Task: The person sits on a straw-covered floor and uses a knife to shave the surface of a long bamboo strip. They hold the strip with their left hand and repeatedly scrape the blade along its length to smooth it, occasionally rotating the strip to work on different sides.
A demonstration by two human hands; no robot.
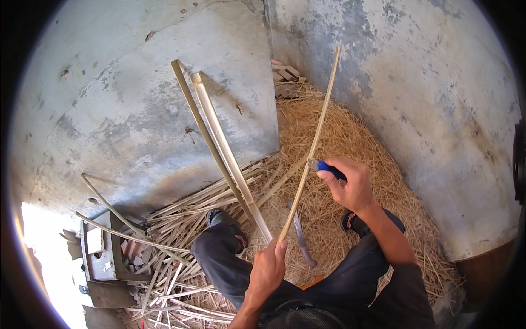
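My left hand is closed around the lower end of a long, thin bamboo strip, which slants up and away to the right. In my right hand is a small knife with a blue handle. Its short blade touches the strip around the middle of its length. Just left of the strip stand two longer split bamboo pieces, leaning toward the wall; their lower ends pass behind or beside my left hand, and I cannot tell which. A long curved blade with a handle lies on the floor between my feet.
Straw-like shavings cover the floor ahead and right. Many bamboo slats are heaped at the left, near a grey box holding broken pieces. Worn plaster walls meet in a corner ahead. A few bricks lie there.
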